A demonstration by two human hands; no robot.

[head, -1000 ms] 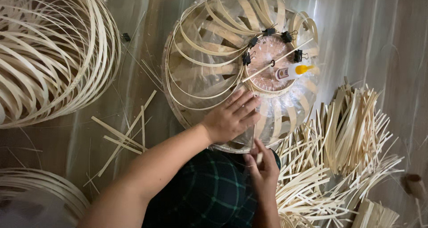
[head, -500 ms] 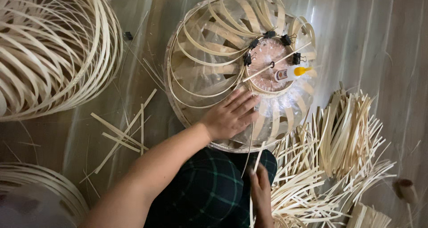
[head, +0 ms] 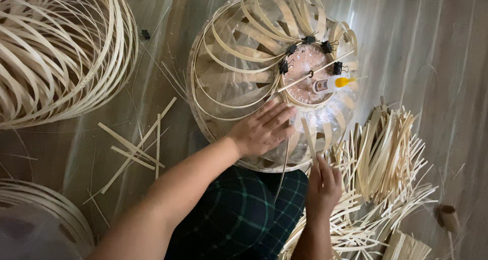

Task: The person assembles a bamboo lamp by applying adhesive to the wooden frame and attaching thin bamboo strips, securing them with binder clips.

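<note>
- Head view, centre of frame: the left hand [head: 262,130] lies flat on the lower edge of a round woven bamboo frame [head: 239,82], fingers spread and pressed onto the strips; its grip is open, nothing pinched.
- Lower centre-right: the right hand [head: 323,186] sits just below the frame's rim, fingers drawn together around a thin bamboo strip [head: 309,138] that runs up into the weave. The grip looks pinched on it, though the fingertips are partly hidden.
- Upper centre-right: the frame's hub is a clear round disc [head: 310,77] with black binder clips [head: 291,50] around its edge; a small glue bottle with a yellow cap [head: 333,83] lies on it.
- Right of frame: a loose heap of cut bamboo strips [head: 391,153] on the floor [head: 432,46], just beside the right hand.
- Upper left: a larger woven bamboo form [head: 56,51], well apart from the hands.
- Left centre: a few stray slats [head: 134,148] on the floor.
- Bottom centre: dark green checked cloth [head: 239,219] over the person's lap.
</note>
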